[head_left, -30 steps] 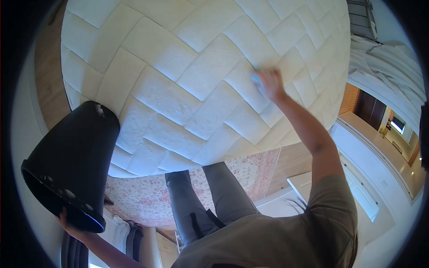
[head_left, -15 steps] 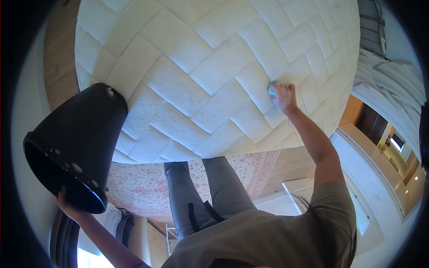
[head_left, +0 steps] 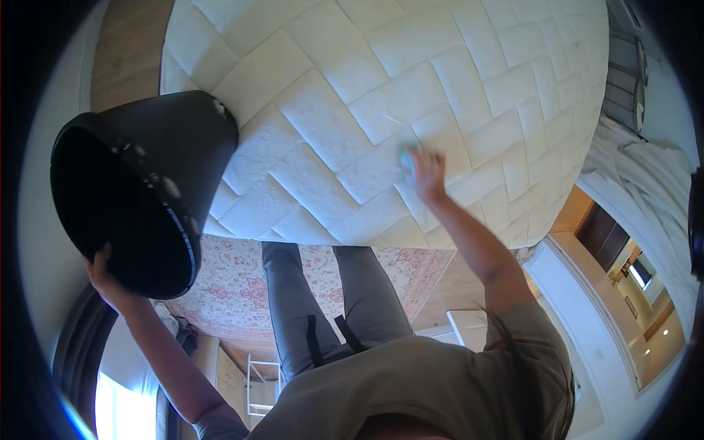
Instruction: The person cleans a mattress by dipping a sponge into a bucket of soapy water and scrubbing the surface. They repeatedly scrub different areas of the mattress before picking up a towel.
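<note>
A large white quilted mattress (head_left: 308, 103) fills the upper part of the view. My right hand (head_left: 427, 174) presses a small teal sponge (head_left: 408, 155) against its surface, with the fingers closed around it; motion blurs the sponge. At the left, my left hand (head_left: 108, 279) grips the rim of a black bucket (head_left: 180, 158) that is tilted with its dark mouth toward me. The bucket's far end rests against the mattress edge. White foam patches cling to its outside. Faint wet-looking spots mark the mattress between bucket and sponge.
A patterned pink-and-cream rug (head_left: 227, 275) lies under my legs beside the mattress. Crumpled white fabric (head_left: 631, 172) hangs at the right, near a doorway (head_left: 609, 227). Dark curtains (head_left: 84, 334) flank a bright window at lower left.
My right hand has slid the sponge leftward across the mattress. The bucket has tipped so its mouth faces me more, with my left hand still on the rim. The view has shifted slightly.
</note>
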`<state>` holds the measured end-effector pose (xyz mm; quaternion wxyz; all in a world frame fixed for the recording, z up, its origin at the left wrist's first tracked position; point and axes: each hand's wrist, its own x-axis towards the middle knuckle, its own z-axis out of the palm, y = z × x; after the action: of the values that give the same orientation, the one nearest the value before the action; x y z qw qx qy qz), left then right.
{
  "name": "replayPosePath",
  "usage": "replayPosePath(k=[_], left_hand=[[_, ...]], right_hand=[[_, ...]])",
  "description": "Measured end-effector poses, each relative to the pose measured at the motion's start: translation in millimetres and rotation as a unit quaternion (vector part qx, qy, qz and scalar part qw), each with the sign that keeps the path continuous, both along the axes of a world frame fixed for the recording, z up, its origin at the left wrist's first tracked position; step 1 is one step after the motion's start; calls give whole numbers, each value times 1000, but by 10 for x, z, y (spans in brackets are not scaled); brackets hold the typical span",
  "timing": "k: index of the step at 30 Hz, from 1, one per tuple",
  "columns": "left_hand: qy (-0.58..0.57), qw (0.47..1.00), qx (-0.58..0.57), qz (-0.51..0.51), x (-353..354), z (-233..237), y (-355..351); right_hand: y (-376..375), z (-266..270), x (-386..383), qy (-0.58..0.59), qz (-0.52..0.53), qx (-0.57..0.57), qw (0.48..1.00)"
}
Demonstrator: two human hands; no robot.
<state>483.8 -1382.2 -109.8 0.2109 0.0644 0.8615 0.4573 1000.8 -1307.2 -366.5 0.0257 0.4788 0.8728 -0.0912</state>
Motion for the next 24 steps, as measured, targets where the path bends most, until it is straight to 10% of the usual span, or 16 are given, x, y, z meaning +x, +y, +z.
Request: replayPosePath(k=[3, 9, 17, 24], left_hand=[[29, 999, -32, -14, 98, -8, 40], [25, 1000, -13, 3, 70, -68, -92], [-11, 999, 19, 23, -335, 338, -643], [71, 981, -124, 131, -538, 655, -1756]], right_hand=[[-82, 26, -147, 45, 22, -26, 998], [1771, -344, -3056, 208, 20, 97, 973], [-210, 91, -426, -29, 46, -11, 998], [1636, -417, -2625, 124, 69, 209, 968]])
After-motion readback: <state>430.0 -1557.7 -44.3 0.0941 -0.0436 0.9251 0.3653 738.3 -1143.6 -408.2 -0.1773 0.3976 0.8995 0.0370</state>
